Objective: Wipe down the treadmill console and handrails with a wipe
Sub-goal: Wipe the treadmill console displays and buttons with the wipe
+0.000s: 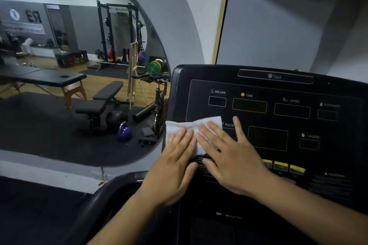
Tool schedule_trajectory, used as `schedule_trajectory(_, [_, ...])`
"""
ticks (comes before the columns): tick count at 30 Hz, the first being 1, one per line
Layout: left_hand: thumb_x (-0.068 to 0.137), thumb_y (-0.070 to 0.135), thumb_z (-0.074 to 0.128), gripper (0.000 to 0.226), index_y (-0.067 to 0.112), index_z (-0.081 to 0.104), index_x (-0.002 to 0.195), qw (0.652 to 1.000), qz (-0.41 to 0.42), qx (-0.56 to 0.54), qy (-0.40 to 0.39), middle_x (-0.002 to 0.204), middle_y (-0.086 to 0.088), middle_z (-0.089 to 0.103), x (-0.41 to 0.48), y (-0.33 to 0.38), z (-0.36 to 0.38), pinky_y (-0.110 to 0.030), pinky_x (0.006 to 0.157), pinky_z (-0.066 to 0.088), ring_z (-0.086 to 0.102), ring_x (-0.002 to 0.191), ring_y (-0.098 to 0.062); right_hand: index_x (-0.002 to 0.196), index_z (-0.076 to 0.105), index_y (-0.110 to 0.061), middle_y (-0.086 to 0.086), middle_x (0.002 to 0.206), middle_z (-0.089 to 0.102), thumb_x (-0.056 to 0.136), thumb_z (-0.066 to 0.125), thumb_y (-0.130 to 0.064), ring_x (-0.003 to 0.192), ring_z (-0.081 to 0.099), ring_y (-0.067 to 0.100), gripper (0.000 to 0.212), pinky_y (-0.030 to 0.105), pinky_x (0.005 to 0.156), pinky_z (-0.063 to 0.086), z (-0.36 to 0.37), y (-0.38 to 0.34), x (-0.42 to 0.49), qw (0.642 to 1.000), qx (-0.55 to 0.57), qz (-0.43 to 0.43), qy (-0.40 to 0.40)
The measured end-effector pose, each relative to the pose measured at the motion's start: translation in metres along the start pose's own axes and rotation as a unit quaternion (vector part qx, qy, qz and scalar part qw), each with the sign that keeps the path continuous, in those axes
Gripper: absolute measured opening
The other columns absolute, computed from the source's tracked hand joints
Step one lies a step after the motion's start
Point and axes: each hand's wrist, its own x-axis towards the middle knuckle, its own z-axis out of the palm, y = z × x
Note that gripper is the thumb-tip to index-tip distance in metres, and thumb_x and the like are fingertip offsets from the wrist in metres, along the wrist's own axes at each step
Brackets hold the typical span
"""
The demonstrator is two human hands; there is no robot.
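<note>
The step in hand is the wiping of the treadmill console [278, 89], at its lower left part. Both grips lie flat on the white wipe [209, 122]: the left grip [175, 167] and the right grip [229, 157] have straight fingers, a little spread, that press down and close on nothing. The wipe is under the fingers of both grips and shows beyond the fingertips. On the far side of the left grip it reaches the left edge of the console.

The wipe looks thin and soft, with wrinkles between the two grips, so I judge that it will bunch easily if it is pushed too fast.

Most of the console is to the right of the right grip: the display windows beyond its fingertips and the yellow buttons [280, 166] beside its wrist. The next move, I think, calls for a slide to the right with even pressure, the wipe kept flat. The black curved handrail [99, 201], below the left grip's wrist, is not yet being wiped.
</note>
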Motion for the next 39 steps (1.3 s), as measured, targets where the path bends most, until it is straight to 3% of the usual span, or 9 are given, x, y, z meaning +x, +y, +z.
schedule_trajectory(4, [0.099,0.014,0.038,0.054,0.0,0.026,0.15,0.998,-0.039,0.007,0.047,0.16,-0.015,0.015,0.08,-0.013,-0.027,-0.04,0.122,-0.002,0.0,0.149,-0.027,0.153,0.016,-0.015,0.003,0.161,0.014,0.097,0.02,-0.045,0.148,0.01,0.018,0.063,0.068,0.111,0.002,-0.029,0.041,0.06,0.996,-0.061,0.058,0.001])
schedule_trajectory(8, [0.085,-0.009,0.04,0.069,0.002,0.022,0.151,0.994,-0.076,0.0,0.074,0.161,-0.016,0.012,0.133,-0.027,-0.046,-0.043,0.122,-0.001,-0.001,0.15,-0.03,0.154,0.008,-0.017,0.0,0.163,0.004,0.099,0.016,-0.047,0.149,0.0,0.016,0.063,0.065,0.113,0.001,-0.046,0.061,0.099,0.99,-0.063,0.123,0.019])
schedule_trajectory(17, [0.098,0.035,0.04,0.059,0.009,0.031,0.15,0.998,-0.058,0.003,0.017,0.161,-0.007,0.021,-0.007,0.015,0.008,-0.041,0.122,0.01,0.001,0.15,-0.017,0.148,0.033,-0.01,0.006,0.156,0.03,0.094,0.032,-0.047,0.145,0.023,0.022,0.066,0.067,0.112,0.013,0.007,-0.009,-0.012,1.0,0.014,-0.007,-0.002])
schedule_trajectory(20, [0.1,0.03,0.042,0.055,0.005,0.034,0.149,0.998,-0.059,0.013,0.016,0.159,-0.01,0.022,0.037,0.004,-0.01,-0.043,0.122,0.007,0.002,0.15,-0.022,0.15,0.029,-0.012,0.004,0.158,0.027,0.096,0.027,-0.046,0.145,0.023,0.019,0.065,0.069,0.111,0.009,-0.012,0.016,0.017,1.0,-0.02,0.013,-0.014])
schedule_trajectory(25, [0.104,0.027,0.039,0.056,0.009,0.021,0.153,0.995,-0.091,0.017,0.046,0.162,-0.011,0.01,0.135,-0.019,-0.052,-0.035,0.122,0.001,-0.004,0.15,-0.022,0.153,0.011,-0.016,0.0,0.163,0.007,0.096,0.016,-0.045,0.148,0.001,0.013,0.065,0.068,0.111,-0.001,-0.05,0.064,0.09,0.993,-0.055,0.107,0.011])
schedule_trajectory(30, [0.102,0.024,0.044,0.052,0.011,0.03,0.151,0.992,-0.104,-0.02,0.073,0.161,-0.008,0.017,0.098,-0.005,-0.039,-0.035,0.122,0.008,0.004,0.15,-0.021,0.153,0.015,-0.016,0.002,0.162,0.009,0.096,0.02,-0.045,0.149,0.001,0.017,0.065,0.065,0.113,0.0,-0.035,0.037,0.07,0.995,-0.013,0.096,0.022])
schedule_trajectory(33, [0.097,0.018,0.05,0.04,0.013,0.056,0.136,0.991,-0.099,-0.034,0.079,0.153,-0.002,0.037,0.034,0.013,-0.023,-0.022,0.116,0.023,0.022,0.147,-0.016,0.15,0.027,-0.011,0.007,0.159,0.021,0.093,0.025,-0.045,0.148,0.013,0.024,0.067,0.066,0.112,0.004,-0.015,-0.002,0.018,1.0,0.002,0.028,-0.008])
schedule_trajectory(36, [0.09,0.014,0.055,0.023,0.01,0.072,0.105,0.993,-0.092,-0.003,0.078,0.138,-0.009,0.055,0.02,0.018,-0.022,-0.033,0.093,0.051,0.047,0.132,-0.02,0.146,0.037,-0.008,0.01,0.155,0.033,0.091,0.024,-0.045,0.143,0.028,0.027,0.067,0.069,0.111,0.007,-0.014,-0.018,-0.002,0.999,-0.008,-0.012,-0.052])
schedule_trajectory(39, [0.091,0.008,0.058,0.016,0.006,0.067,0.105,0.988,-0.114,0.021,0.105,0.137,-0.01,0.054,0.053,0.005,-0.03,-0.039,0.088,0.05,0.051,0.126,-0.023,0.141,0.044,-0.006,0.011,0.15,0.04,0.093,0.024,-0.044,0.139,0.034,0.026,0.065,0.067,0.111,0.007,-0.033,-0.004,0.024,0.999,-0.027,0.014,-0.038])
